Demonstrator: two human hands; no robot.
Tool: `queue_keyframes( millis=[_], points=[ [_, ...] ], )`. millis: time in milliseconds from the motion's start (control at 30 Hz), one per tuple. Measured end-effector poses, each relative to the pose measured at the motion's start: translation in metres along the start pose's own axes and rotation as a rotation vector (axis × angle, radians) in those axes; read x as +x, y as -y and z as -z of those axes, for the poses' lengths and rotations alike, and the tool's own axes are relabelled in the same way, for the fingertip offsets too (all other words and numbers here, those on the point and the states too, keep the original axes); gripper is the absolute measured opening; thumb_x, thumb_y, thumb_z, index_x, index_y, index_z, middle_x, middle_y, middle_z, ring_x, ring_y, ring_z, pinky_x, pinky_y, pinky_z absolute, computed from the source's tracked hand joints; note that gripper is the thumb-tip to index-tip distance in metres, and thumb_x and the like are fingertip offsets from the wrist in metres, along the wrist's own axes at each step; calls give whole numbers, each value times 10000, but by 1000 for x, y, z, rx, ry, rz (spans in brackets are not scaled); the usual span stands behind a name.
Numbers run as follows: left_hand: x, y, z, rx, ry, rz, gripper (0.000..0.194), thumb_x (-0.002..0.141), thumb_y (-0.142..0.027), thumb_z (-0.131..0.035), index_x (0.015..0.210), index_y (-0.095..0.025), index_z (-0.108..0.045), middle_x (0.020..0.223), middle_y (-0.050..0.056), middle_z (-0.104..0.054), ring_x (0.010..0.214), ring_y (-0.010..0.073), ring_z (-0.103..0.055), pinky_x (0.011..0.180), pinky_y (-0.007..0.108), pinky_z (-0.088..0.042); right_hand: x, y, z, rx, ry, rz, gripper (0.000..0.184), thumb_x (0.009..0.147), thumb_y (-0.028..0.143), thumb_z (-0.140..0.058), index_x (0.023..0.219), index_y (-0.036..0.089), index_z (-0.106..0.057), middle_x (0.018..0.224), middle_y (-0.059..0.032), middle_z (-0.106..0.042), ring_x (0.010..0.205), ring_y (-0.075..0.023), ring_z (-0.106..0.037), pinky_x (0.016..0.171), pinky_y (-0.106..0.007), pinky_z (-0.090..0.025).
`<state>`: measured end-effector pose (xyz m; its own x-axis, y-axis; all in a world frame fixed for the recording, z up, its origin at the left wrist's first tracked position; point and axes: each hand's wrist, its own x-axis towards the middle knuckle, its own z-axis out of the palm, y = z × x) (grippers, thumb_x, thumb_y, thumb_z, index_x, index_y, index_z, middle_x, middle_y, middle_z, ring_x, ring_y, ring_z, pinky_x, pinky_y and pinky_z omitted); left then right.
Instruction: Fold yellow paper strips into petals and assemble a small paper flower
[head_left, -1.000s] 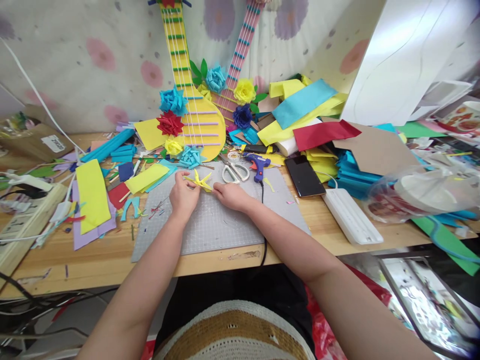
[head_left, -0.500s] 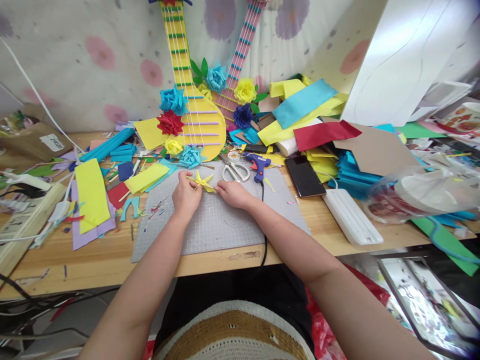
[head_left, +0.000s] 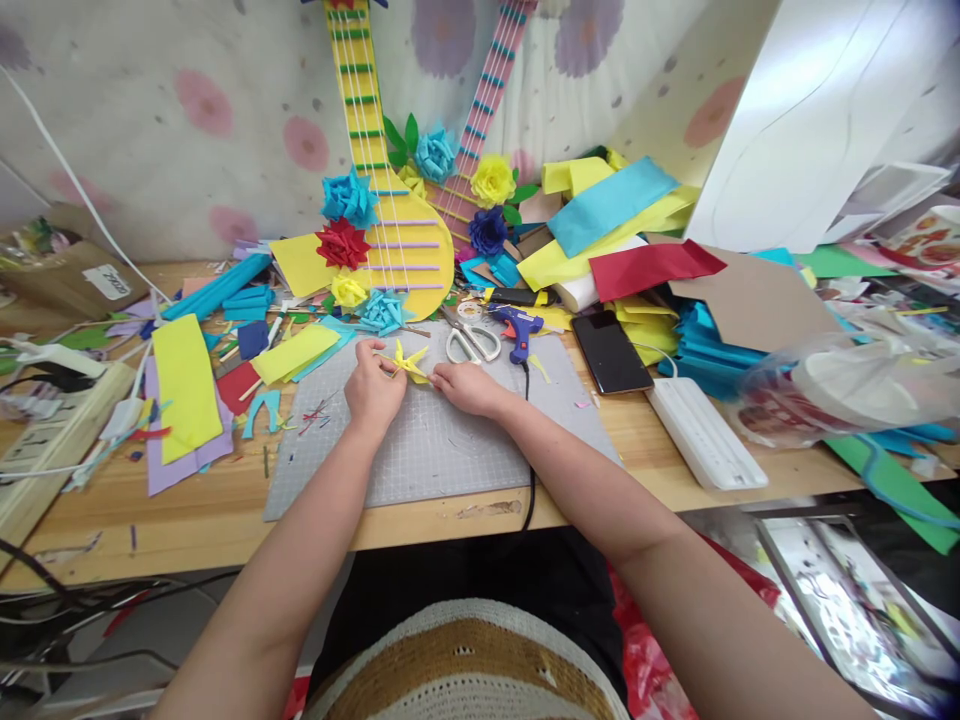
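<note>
Between my two hands, above the grey cutting mat [head_left: 442, 455], is a yellow paper flower [head_left: 409, 362] with pointed petals. My left hand [head_left: 373, 388] is closed on its left side, fingers pinching it. With thumb and fingers together, my right hand [head_left: 466, 386] grips the tip of a petal on the right. White-handled scissors [head_left: 474, 345] lie just beyond my right hand. Right of them rests a blue glue gun [head_left: 520, 332], its black cord running down over the mat. Thin coloured scraps [head_left: 313, 415] lie left of my left hand.
Two paper guitars with flowers, one yellow [head_left: 420, 250] and one pink [head_left: 484, 125], lean at the back. A phone [head_left: 609, 352] and a white power strip [head_left: 705, 435] lie right of the mat. Paper sheets [head_left: 615, 210] pile behind them. Yellow paper [head_left: 186, 385] lies left.
The yellow flower has tilted slightly between my fingers, and its petals sit at a different angle. Both hands keep their hold in nearly the same place.
</note>
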<state>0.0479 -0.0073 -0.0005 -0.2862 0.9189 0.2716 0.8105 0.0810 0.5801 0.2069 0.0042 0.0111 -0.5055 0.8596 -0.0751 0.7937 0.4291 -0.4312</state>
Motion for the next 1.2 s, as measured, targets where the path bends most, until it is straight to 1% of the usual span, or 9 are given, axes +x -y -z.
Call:
queue_keyframes(
  millis=[267, 400, 533, 767, 867, 967, 1067, 1133, 1200],
  points=[
    [-2, -2, -1, -3, -10, 7, 486, 683, -207, -600, 1114, -235, -376, 783, -48, -683, 741, 180, -642, 645, 279, -411, 0, 3, 3, -45, 36, -1, 320, 924, 300, -315, 886, 167, -604, 849, -73, -661, 740, -152, -559, 636, -233, -312],
    [-1, -2, -2, -2, 2, -3, 469, 697, -222, -584, 1118, -233, -378, 785, -45, -683, 756, 176, -643, 647, 274, -409, -4, 6, 4, -53, 5, -34, 303, 920, 332, -339, 918, 176, -599, 865, -69, -667, 747, -159, -565, 619, -238, -301],
    [1, -1, -3, -1, -9, 4, 463, 709, -229, -571, 1128, -228, -373, 791, -38, -682, 763, 170, -642, 653, 267, -411, -6, 7, 5, -22, -27, -45, 277, 910, 350, -378, 895, 178, -595, 816, -53, -665, 702, -141, -554, 611, -232, -301],
    [5, 5, 1, -40, -84, 46, 413, 710, -233, -571, 1084, -225, -396, 816, -19, -676, 810, 184, -636, 684, 285, -439, -10, 2, 10, -111, -68, 31, 169, 823, 344, -506, 824, 198, -591, 758, -34, -649, 659, -144, -530, 575, -244, -259],
    [10, 11, 2, -67, -120, 64, 380, 714, -229, -565, 1059, -228, -405, 841, -2, -666, 844, 183, -632, 715, 291, -460, -11, -3, 14, -115, -46, 79, 126, 798, 301, -510, 806, 201, -587, 727, -22, -636, 638, -137, -512, 570, -242, -255],
    [15, 17, -3, -135, -102, 63, 366, 708, -193, -559, 1037, -232, -403, 866, 11, -656, 842, 168, -631, 741, 291, -477, -12, -10, 16, -63, -46, 136, 129, 798, 278, -481, 805, 199, -582, 729, -14, -629, 626, -127, -488, 575, -237, -255],
    [20, 23, -10, -294, 19, 15, 376, 711, -134, -525, 1042, -231, -376, 882, 12, -657, 845, 134, -633, 771, 266, -483, -9, -14, 14, 12, -142, 129, 172, 824, 290, -427, 855, 194, -567, 752, -16, -624, 637, -128, -482, 576, -235, -255],
    [22, 25, -13, -352, 83, -21, 399, 701, -90, -498, 1050, -227, -362, 931, 20, -655, 893, 123, -626, 809, 263, -477, -6, -15, 10, 53, -233, 62, 187, 837, 288, -397, 893, 194, -548, 754, -18, -620, 647, -135, -487, 570, -235, -253],
    [22, 26, -13, -296, 35, -40, 427, 666, -60, -504, 1039, -218, -369, 1037, 51, -627, 996, 141, -591, 870, 286, -457, -3, -14, 6, 85, -297, -30, 192, 846, 290, -376, 903, 194, -532, 748, -19, -617, 646, -141, -495, 564, -237, -254]
  ],
)
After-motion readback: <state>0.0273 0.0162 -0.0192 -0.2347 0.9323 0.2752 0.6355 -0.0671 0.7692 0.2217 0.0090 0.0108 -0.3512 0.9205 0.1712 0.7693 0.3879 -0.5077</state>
